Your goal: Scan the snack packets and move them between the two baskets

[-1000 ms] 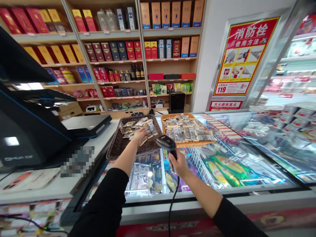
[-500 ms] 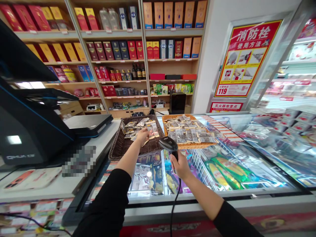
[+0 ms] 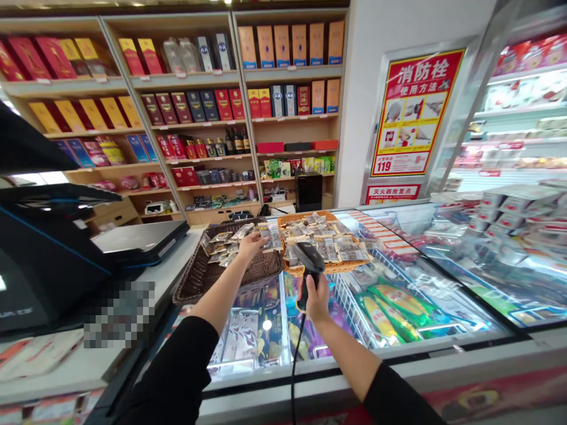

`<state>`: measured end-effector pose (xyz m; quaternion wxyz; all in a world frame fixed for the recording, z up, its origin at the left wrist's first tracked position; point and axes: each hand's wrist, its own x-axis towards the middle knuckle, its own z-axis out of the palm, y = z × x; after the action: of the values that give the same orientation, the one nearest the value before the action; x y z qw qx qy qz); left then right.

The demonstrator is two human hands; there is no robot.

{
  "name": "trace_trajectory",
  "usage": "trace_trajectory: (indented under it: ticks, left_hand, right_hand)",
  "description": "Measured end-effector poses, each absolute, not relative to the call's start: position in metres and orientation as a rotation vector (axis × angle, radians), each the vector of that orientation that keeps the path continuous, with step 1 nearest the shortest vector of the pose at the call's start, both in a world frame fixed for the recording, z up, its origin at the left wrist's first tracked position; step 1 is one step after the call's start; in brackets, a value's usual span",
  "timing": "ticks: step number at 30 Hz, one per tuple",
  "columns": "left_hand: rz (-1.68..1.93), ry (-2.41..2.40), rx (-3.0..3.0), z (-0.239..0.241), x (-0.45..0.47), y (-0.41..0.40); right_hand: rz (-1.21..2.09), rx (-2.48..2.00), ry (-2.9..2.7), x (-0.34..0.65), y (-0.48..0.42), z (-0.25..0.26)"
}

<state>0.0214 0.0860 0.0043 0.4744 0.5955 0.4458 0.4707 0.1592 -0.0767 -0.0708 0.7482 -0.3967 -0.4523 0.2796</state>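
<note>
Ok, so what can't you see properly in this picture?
In the head view:
Packets: any writing is too tiny.
Object on the counter: blurred into squares.
Scanner: handle partly covered by the right hand.
Left hand: palm hidden by its own back.
Cable: cut off by the bottom edge.
Black machine: cut off by the left edge.

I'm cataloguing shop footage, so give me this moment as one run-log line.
left hand: holding packet at brown basket | right hand: gripping black scanner | orange basket: beside brown basket, heaped with more packets
</note>
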Motion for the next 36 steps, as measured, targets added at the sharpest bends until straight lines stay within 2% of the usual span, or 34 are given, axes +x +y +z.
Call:
trace_trajectory:
  ticks: [6, 9, 12, 18, 22, 26, 29, 32, 36]
  left_hand:
    - [1.167, 1.189, 1.721, 0.038, 0.129, 0.094]
    - [1.191, 1.280, 1.920, 0.045, 0.139, 0.095]
    - [1.117, 1.397, 2.134, 0.041, 0.099, 0.102]
    - [0.514, 1.961, 2.271, 0.000, -0.042, 0.112]
    - [0.310, 2.084, 2.226, -0.031, -0.076, 0.108]
    - [0.368, 2.195, 2.064, -0.039, -0.067, 0.108]
    - [0.642, 2.156, 1.939, -0.033, -0.064, 0.107]
    - [0.968, 1.999, 1.782, -0.029, -0.068, 0.104]
    - [0.974, 1.541, 1.470, -0.033, -0.065, 0.100]
  right_hand:
    - [0.507, -0.852, -0.840, 0.172, -0.071, -0.073]
    - [0.486, -0.914, -0.864, 0.176, -0.068, -0.079]
    - [0.519, -0.916, -0.889, 0.175, -0.067, -0.083]
    - [0.673, -0.799, -0.958, 0.157, -0.065, -0.077]
    - [0.792, -0.795, -1.082, 0.141, -0.052, -0.071]
    - [0.847, -0.802, -1.101, 0.133, -0.047, -0.079]
    - [0.903, -0.819, -1.040, 0.133, -0.048, -0.090]
    - [0.897, -0.805, -1.015, 0.135, -0.049, -0.096]
    - [0.855, -0.814, -1.085, 0.138, -0.050, -0.093]
